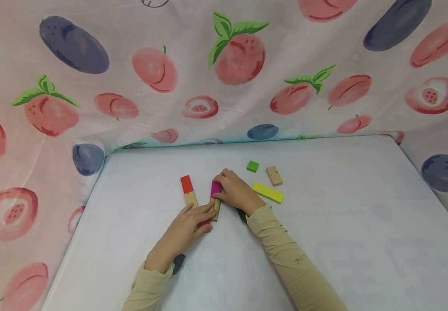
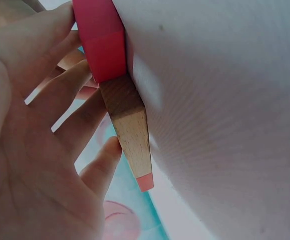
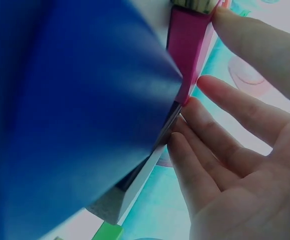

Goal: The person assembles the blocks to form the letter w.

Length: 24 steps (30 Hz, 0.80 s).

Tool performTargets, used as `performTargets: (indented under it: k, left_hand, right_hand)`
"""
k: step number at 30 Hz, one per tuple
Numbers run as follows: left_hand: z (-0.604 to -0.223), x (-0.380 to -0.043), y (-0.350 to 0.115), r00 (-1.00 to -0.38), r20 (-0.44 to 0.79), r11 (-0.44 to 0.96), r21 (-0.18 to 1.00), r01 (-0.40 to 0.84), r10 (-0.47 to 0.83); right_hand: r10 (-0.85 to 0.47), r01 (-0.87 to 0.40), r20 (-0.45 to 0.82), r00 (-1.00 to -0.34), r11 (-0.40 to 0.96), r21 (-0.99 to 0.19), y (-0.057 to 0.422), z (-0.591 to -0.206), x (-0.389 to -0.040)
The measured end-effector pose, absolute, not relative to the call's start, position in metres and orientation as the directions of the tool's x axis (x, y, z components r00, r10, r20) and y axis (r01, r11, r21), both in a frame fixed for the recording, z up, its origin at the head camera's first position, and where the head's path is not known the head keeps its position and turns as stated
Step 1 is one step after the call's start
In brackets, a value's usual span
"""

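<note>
The step in hand looks like squaring the magenta block against the wooden block at its near end. The right hand pinches the magenta block; left of it, the left hand lies loosely extended, touching neighbouring blocks. Next probably calls for light, even pressure. White bench beneath it, fruit-print cloth beyond.

In the head view, the left hand covers the six o'clock end of one wooden block and much of a red block. The right hand hides the one o'clock corner of the purple block. Both sleeves run off towards six o'clock. Faint letters towards three o'clock are unreadable. In the right wrist view, a blue block is blurred and cut off at nine o'clock.
</note>
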State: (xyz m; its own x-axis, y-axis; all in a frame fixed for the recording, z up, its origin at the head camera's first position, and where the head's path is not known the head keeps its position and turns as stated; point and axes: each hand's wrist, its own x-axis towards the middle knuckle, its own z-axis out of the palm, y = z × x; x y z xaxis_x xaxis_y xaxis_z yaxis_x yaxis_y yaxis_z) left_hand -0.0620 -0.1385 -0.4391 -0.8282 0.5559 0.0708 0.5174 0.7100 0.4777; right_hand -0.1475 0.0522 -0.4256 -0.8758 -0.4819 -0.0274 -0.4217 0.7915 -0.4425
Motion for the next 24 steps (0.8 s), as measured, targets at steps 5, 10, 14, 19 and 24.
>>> performTargets:
  k: [5,10,14,19,24]
  left_hand:
    - [-0.4403,-0.0623,-0.1385,-0.830,0.076,0.707,0.485,0.515,0.553]
    - [-0.4407,-0.0627,-0.1382,-0.832,0.075,0.710,0.483,0.512,0.549]
    - [-0.4397,-0.0626,-0.1378,-0.834,0.067,0.715,0.482,0.507,0.547]
    - [-0.4391,-0.0628,-0.1372,-0.838,0.058,0.722,0.479,0.500,0.542]
    - [-0.4400,-0.0629,-0.1370,-0.842,0.048,0.729,0.477,0.492,0.537]
  right_hand:
    - [-0.481,-0.423,-0.031,-0.876,0.798,-0.429,0.0520,-0.4257,-0.1466]
    - [-0.474,-0.419,-0.036,-0.880,0.810,-0.410,0.0518,-0.4253,-0.1457]
    - [-0.465,-0.409,-0.045,-0.884,0.816,-0.407,0.0523,-0.4245,-0.1451]
    - [-0.462,-0.402,-0.050,-0.885,0.817,-0.414,0.0532,-0.4236,-0.1449]
    - [-0.465,-0.407,-0.044,-0.884,0.814,-0.415,0.0541,-0.4248,-0.1456]
